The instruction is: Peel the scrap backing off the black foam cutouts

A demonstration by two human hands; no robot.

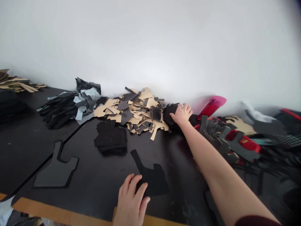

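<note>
My left hand is at the front of the dark table, fingers apart, the tips over the left edge of a flat black cut-out piece with a narrow arm. Whether they press on it I cannot tell. My right hand is stretched to the back, fingers spread on or just above a pile of black pieces by the wall. Left of that pile lies a heap of tan and dark grey cut-outs. A stack of black pieces sits before the heap, and a dark grey cut-out lies at left.
Grey and black scraps are heaped further left, with tan strips beyond. A pink object leans by the wall. Red, black and grey pieces crowd the right. A seam crosses the table.
</note>
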